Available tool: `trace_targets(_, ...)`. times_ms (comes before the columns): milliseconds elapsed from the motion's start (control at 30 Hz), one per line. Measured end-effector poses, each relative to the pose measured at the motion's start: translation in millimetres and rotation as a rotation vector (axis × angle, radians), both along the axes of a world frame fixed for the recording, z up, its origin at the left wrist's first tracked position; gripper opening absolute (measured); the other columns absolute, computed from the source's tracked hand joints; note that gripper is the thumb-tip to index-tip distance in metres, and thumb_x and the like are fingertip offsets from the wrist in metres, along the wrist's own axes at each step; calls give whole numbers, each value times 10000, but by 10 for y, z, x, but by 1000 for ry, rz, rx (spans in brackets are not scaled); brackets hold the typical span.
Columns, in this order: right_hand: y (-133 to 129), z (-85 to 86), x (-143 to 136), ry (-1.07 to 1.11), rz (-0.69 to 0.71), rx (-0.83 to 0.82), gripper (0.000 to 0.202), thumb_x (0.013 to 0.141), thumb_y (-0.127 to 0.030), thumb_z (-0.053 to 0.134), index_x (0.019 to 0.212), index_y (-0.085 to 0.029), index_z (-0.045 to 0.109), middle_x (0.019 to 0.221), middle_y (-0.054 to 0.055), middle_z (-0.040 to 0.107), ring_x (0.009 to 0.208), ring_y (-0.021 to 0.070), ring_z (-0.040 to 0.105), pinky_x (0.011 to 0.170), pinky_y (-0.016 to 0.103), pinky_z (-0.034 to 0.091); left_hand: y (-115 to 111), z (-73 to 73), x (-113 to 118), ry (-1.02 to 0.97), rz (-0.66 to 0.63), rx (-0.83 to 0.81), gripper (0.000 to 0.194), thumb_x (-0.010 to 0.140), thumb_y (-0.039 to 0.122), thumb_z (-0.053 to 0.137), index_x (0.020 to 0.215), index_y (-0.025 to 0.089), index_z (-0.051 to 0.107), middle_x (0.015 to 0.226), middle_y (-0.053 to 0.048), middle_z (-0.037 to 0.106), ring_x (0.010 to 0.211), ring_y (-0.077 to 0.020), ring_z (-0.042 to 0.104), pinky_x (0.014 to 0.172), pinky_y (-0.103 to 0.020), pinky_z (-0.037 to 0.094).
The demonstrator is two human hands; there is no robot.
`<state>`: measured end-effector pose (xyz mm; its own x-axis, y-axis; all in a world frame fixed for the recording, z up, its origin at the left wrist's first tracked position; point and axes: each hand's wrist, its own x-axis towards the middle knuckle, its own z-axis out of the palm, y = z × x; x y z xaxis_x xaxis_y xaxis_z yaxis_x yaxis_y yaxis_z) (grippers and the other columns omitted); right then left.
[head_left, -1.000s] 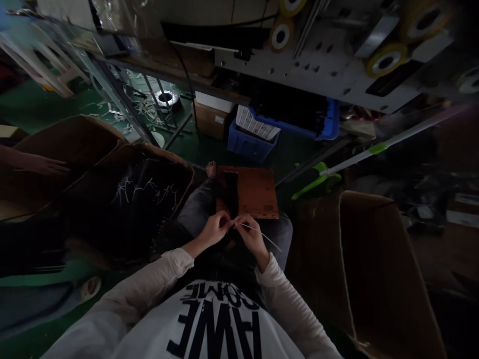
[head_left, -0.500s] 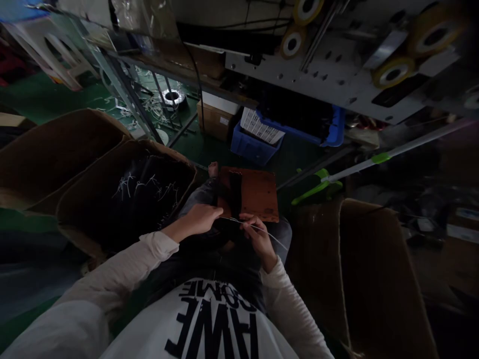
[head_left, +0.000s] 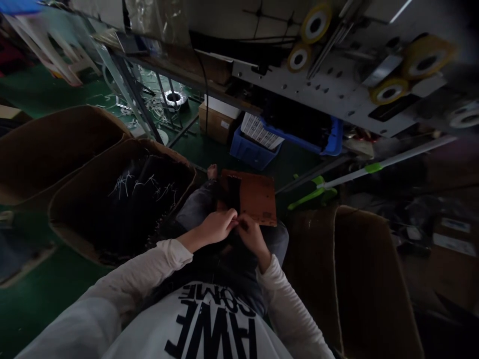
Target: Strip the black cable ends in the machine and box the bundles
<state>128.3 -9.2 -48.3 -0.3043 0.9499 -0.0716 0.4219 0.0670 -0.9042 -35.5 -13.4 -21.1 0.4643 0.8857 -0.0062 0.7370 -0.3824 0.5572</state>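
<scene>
My left hand (head_left: 219, 227) and my right hand (head_left: 251, 234) meet over my lap, fingertips pinched together and almost touching. The thin white string that ran between them a moment ago is now hidden in the closed fingers. Just beyond the hands, a reddish-brown board (head_left: 258, 197) rests across my legs. On its left part lies a dark strip or bundle (head_left: 234, 189), whose near end passes behind my fingers.
At left stands an open cardboard box (head_left: 75, 209) with dark bundles and white string ends (head_left: 129, 184). Another cardboard box (head_left: 368, 279) is on the right. Ahead are a blue crate (head_left: 250, 152), a roller machine (head_left: 269, 75) and a green-and-white pole (head_left: 352, 174).
Both hands have drawn together, and the right hand's fingers have closed over the string, whose loose end no longer shows. The view has shifted slightly.
</scene>
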Motion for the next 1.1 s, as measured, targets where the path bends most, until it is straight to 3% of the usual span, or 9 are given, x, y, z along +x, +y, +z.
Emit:
trace_targets(133, -24, -85, 28, 124, -59, -171, 101, 760, -287, 559, 754, -187, 572, 691, 1, 590, 632, 139, 563, 590, 245, 442, -134, -129, 11, -135, 56, -57, 255, 806, 121, 511, 1047, 189, 459, 875, -21, 630, 784, -165, 616, 669, -251, 429)
trace_targets(233, 0, -72, 61, 129, -44, -175, 102, 723, -284, 599, 726, -185, 575, 676, -12, 576, 636, 133, 550, 595, 238, 430, -127, -198, -21, -203, 82, -37, 239, 798, 110, 518, 1023, 189, 525, 911, -31, 625, 859, -157, 596, 761, -262, 439)
trace_targets(333, 33, 1, 101, 77, 31, -85, 88, 734, -273, 602, 745, -186, 595, 716, -4, 597, 696, 142, 561, 650, 249, 433, -33, -260, -66, -246, 35, -14, 114, 828, 193, 525, 915, 167, 593, 913, -49, 610, 906, -161, 567, 818, -274, 430)
trace_targets(467, 53, 75, 153, -58, 125, 87, 117, 789, -302, 572, 788, -196, 622, 757, 27, 643, 725, 175, 597, 666, 283, 451, 68, -324, -68, -272, -46, -31, 159, 845, 268, 512, 850, 155, 624, 845, -50, 596, 855, -165, 555, 789, -276, 421)
trace_targets(700, 76, -108, 201, -380, 207, 463, 145, 846, -261, 515, 892, -209, 643, 837, 52, 682, 771, 206, 635, 693, 305, 447, -12, -470, 74, -342, 135, -64, 122, 788, 186, 537, 832, 110, 621, 817, -70, 606, 749, -141, 561, 674, -228, 438)
trace_targets(933, -39, -280, 31, -262, 15, 631, 150, 868, -292, 509, 822, -173, 588, 790, 84, 604, 754, 207, 578, 693, 328, 455, -79, -459, 83, -418, 257, -85, 185, 812, 130, 490, 951, 114, 611, 905, -88, 646, 846, -160, 598, 770, -252, 460)
trace_targets(1100, -111, -295, -13, -252, -86, 620, 239, 838, -383, 541, 724, -176, 573, 793, 100, 546, 795, 233, 536, 722, 374, 450, -20, -499, 69, -461, 285, -207, 181, 760, 73, 490, 872, 109, 628, 931, -107, 641, 895, -185, 580, 816, -272, 444)
